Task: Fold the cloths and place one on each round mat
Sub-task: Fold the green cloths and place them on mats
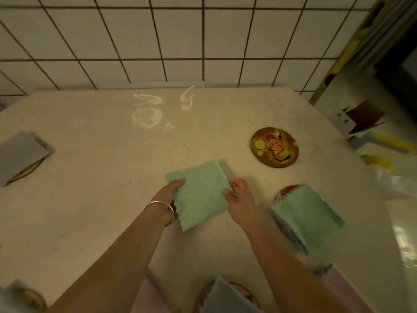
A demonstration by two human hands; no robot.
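Folded green cloth (199, 195) held a little above or on the pale counter (94, 199), near its middle front, which of the two cannot be told; gripped on its left edge by the left hand (168, 195), thumb on top and fingers hidden beneath; pinched on its right edge by the right hand (240, 201), thumb on the upper face, fingers curled under the border; a silver bangle (161, 205) round the left wrist. To the right and farther back, well apart from the held cloth, an uncovered round mat (274, 146) printed with a cartoon figure, lying flat on the counter. Nearer the front right, a second folded green cloth (308, 219) lying over a red-and-white round mat (285, 191), only the mat's far rim showing. At the left edge, a folded grey cloth (19, 154) resting on another round mat (29, 170), a dark sliver of that mat showing below it. At the bottom centre, a blue-grey cloth (228, 297) over a further round mat (244, 290), blurred; pinkish fabric (144, 297) beside it. Behind the counter, a wall of white tiles (158, 37) with dark grout; shiny glare patches (147, 111) on the counter's far part; at the far right, yellow and dark clutter (388, 141), too blurred to identify.
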